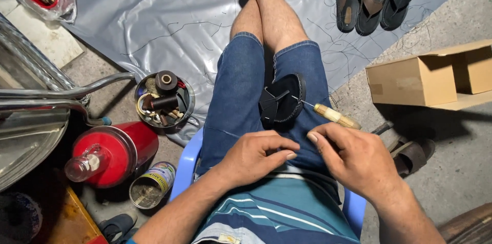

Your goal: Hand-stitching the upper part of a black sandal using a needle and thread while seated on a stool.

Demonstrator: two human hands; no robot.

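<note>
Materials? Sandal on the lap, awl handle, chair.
Sandal: black, matte, likely rubber or synthetic leather; stitched edge shows. Awl handle: pale yellowish, slightly glossy, probably wood or plastic, unclear which. Chair: light blue moulded plastic, smooth sheen.

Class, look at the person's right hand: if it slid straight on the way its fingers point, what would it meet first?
The right hand points left toward the left hand, so it would probably meet those fingertips first; the gap between them looks small.
</note>
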